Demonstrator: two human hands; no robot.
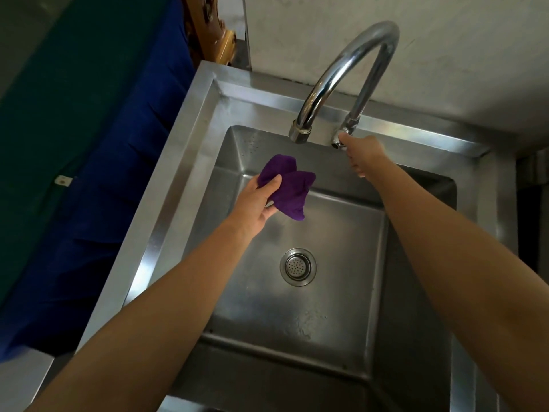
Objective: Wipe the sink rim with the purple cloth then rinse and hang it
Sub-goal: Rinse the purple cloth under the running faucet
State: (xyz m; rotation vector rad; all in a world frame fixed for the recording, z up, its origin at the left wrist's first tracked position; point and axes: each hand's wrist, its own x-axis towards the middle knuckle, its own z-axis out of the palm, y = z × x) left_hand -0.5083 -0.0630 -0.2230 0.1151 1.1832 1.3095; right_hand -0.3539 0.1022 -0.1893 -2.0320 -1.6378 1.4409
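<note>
My left hand (261, 200) holds the crumpled purple cloth (289, 188) above the steel sink basin, a little below and left of the spout's mouth (300, 134). My right hand (361, 153) reaches to the foot of the curved chrome faucet (356, 55), its fingers on the small tap handle (338, 138). No water runs from the spout. The sink rim (190, 138) frames the basin on the left and back.
A round drain strainer (298, 266) sits in the basin floor. A pale wall (445, 40) rises behind the faucet. Blue and green fabric (104, 144) hangs left of the sink, with a wooden object (219, 43) at the back left corner.
</note>
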